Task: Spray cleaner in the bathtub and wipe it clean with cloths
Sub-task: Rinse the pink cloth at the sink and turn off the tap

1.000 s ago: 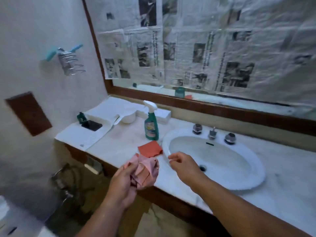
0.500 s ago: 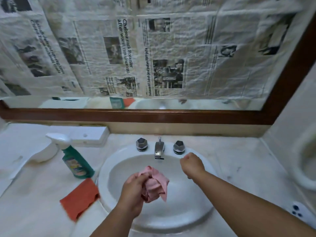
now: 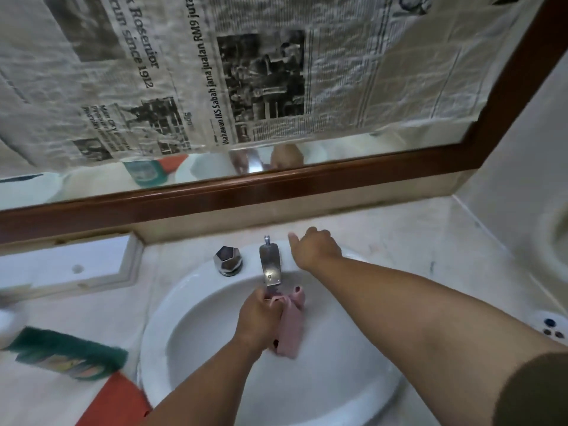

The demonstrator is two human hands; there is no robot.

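Sink (image 3: 153, 333) fills the middle of the worktop (image 3: 399, 241); bare stone runs right of its rim to the wall corner. Far edge is closed by the mirror (image 3: 215, 195), which is covered in newspaper (image 3: 153, 72). In the bowl, the left hand (image 3: 261, 315) grips a pink cloth (image 3: 290, 330) just under the tap (image 3: 270, 265). Right hand (image 3: 316, 250) is curled down, right of the tap; what it holds is hidden. One knob (image 3: 228, 260) stands left of the tap. Spray bottle (image 3: 67, 358), blurred, is beside the left rim; orange cloth (image 3: 113, 404) is at the near-left rim.
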